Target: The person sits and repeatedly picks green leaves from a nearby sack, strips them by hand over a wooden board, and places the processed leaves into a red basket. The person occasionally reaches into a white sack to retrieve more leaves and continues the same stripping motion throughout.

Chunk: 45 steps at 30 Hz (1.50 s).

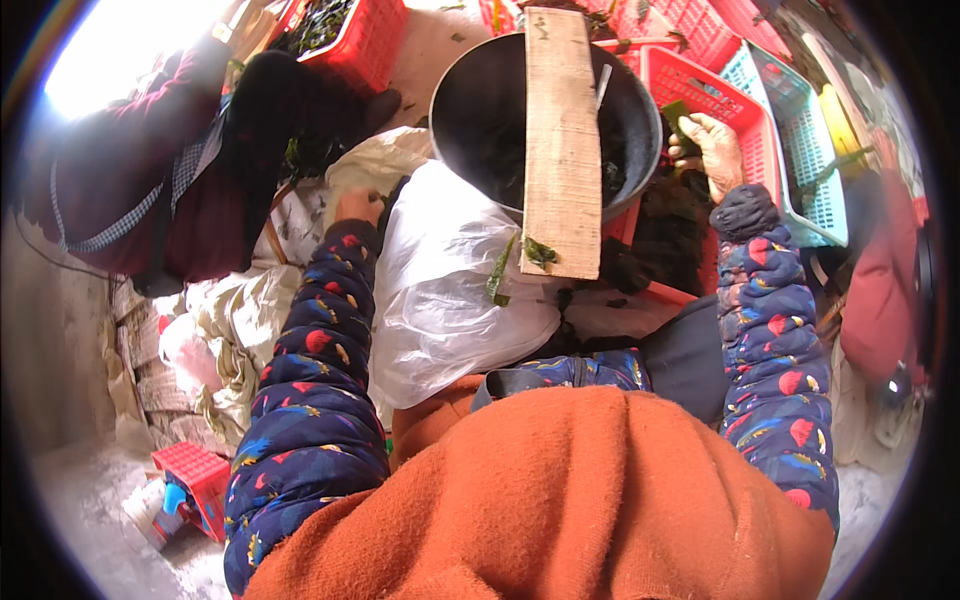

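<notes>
My right hand (709, 150) pinches a strip of green kelp-like seaweed (677, 120) between thumb and fingers, over the near side of a red plastic basket (754, 139). On the other side, my left hand (358, 207) is low beside a white plastic bag (442, 247) and a beige sack (390, 154). Its fingers are mostly hidden, so its grip is unclear. Between my hands, a wooden board (562, 142) lies across a large dark basin (480, 112) with dark wet leaves inside. A small green scrap (539, 253) rests on the board's near end.
A light blue basket (810, 180) stands right of the red one. Dark seaweed (667, 232) fills a red container below my right hand. Other people sit close at left (142, 172) and right (881, 285). An upturned red stool or crate (195, 480) lies at lower left.
</notes>
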{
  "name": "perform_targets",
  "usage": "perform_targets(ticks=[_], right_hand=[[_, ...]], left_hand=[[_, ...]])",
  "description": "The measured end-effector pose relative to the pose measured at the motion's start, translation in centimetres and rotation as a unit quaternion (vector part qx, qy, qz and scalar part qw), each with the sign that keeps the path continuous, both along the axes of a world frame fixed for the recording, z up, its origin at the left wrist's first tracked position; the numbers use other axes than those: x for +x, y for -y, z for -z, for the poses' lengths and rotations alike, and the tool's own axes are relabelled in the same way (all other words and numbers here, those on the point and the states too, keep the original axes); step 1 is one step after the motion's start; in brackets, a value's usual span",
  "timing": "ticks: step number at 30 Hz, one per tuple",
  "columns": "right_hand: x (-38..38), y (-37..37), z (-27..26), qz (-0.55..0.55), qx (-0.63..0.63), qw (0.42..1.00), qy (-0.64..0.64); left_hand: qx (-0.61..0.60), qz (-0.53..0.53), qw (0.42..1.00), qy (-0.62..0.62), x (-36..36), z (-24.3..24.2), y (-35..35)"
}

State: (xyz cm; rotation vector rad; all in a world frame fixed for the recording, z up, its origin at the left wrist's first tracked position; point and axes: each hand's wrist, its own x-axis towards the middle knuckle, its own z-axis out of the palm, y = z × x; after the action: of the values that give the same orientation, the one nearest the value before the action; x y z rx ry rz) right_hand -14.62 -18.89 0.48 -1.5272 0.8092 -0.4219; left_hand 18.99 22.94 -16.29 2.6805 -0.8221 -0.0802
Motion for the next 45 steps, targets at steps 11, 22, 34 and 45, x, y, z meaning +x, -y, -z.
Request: perform_targets(ticks=[11,22,34,45], right_hand=[[-0.8,-3.3,-0.7,-0.116,0.209,0.921,0.309],[-3.4,-10.9,-5.7,-0.111,-0.083,0.945,0.297],[-0.3,-7.6,-0.6,-0.211,0.166,0.952,0.146],[1.2,-7.3,2.1,-0.198,0.513,0.783,0.291]], left_hand=[[-0.078,0.008,0.962,-0.260,-6.6,-13.6,10.8],[-0.252,0.339,0.717,-0.555,-21.3,-18.4,24.8],[-0.248,0.398,0.875,-0.124,-19.3,-19.9,22.1],[-0.288,0.323,0.901,0.042,-18.9,-17.4,23.0]])
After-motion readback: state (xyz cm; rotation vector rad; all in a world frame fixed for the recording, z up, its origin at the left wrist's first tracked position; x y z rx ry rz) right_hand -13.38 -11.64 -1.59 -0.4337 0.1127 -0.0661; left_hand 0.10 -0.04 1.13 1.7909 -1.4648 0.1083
